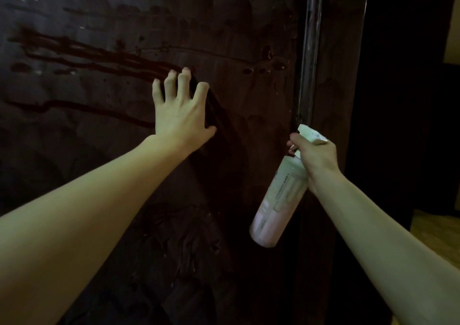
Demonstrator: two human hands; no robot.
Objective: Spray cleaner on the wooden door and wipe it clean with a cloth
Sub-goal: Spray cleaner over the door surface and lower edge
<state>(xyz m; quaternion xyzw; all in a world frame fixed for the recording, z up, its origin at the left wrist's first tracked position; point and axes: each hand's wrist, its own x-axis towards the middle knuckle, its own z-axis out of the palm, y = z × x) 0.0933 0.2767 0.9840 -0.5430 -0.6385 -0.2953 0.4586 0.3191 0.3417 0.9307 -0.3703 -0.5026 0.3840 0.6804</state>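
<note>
Your left hand presses a dark cloth flat against the dark brown wooden door, fingers spread; the cloth shows only past your fingers and thumb and nearly blends into the wet wood. Your right hand is clenched around the neck of a pale pink plastic spray bottle, which hangs tilted below it, trigger partly hidden.

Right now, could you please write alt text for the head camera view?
The left hand presses a dark cloth flat against a wet, streaked wooden door. The right hand holds a spray bottle near the door's edge, hanging nozzle up.
</note>
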